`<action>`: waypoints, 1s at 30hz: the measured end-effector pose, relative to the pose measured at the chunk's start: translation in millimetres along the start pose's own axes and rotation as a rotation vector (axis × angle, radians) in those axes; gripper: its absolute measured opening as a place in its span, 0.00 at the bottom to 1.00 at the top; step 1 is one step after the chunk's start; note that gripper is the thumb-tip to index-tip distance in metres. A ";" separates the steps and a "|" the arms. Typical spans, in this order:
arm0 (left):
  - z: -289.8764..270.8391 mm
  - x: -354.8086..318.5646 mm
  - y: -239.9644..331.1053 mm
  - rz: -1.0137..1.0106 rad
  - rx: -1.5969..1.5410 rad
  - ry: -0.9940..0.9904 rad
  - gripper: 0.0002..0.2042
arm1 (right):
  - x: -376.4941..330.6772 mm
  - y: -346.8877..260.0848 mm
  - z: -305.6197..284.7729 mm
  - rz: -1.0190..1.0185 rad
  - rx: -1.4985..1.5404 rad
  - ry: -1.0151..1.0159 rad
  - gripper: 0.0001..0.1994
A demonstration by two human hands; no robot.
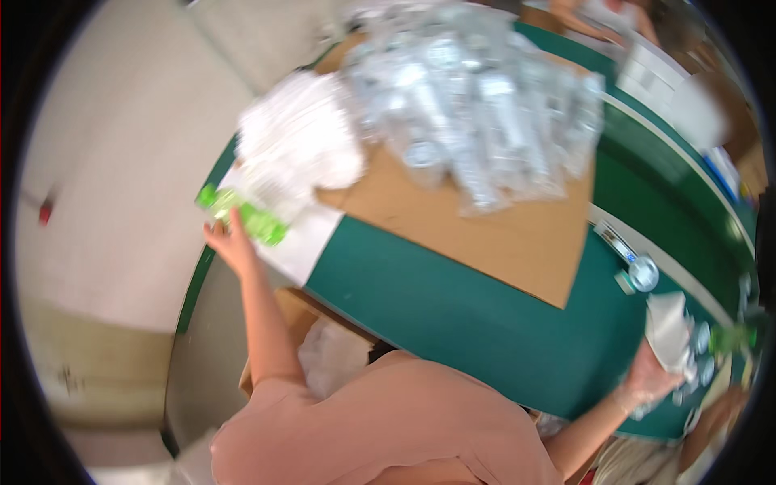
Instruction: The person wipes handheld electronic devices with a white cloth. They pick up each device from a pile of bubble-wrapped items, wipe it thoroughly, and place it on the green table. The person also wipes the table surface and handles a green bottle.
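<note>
Reaching out to the far left corner of the desk (453, 323), the left hand (229, 242) has its fingers spread loosely against a green packet (242, 214); the picture is blurred there, so I cannot tell whether the fingers actually grip the packet or only touch it. The packet lies on a white sheet (303, 242) at that corner of the desk, just below a heap of white bags (299, 141) that partly covers it.

At the right end of the desk the right hand (647, 376) is closed around a white folded piece (669, 327), held up just above the desk's green surface. Small round clear lids (702, 339) lie scattered just beside that hand, and one larger round clear lid (643, 272) sits a little farther up the desk near a pale strip running along its right side.

Toward the middle of the desk lies a brown cardboard sheet (501, 234), and on its far part rests a big pile of clear plastic packets (477, 97), just right of the white bags. A brown box (295, 311) with a clear bag in it stands below the desk's near edge, close to the left forearm. At the desk's far end another person's arms (594, 20) show.
</note>
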State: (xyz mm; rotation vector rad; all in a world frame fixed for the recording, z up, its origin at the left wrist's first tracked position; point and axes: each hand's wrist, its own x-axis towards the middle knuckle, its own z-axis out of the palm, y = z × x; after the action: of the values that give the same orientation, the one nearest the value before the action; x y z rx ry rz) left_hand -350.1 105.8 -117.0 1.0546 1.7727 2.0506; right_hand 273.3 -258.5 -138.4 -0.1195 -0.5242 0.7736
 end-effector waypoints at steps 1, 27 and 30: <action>-2.3 1.2 -12.3 -0.061 -0.174 -0.177 0.35 | 27.0 47.2 75.6 -0.431 -0.244 0.818 0.34; 124.6 -414.5 136.3 -1.581 -0.129 -2.538 0.30 | -0.9 68.7 37.3 0.221 0.030 0.553 0.18; 121.8 -428.0 123.7 -1.797 -0.213 -2.459 0.32 | -2.9 66.1 28.9 0.175 -0.164 0.673 0.16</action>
State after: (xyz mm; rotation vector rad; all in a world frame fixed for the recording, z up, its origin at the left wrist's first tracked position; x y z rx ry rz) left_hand 67.6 -87.2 -156.5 0.4410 0.1969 -0.5840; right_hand 215.4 -215.7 -133.8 -0.5616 0.0666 0.8044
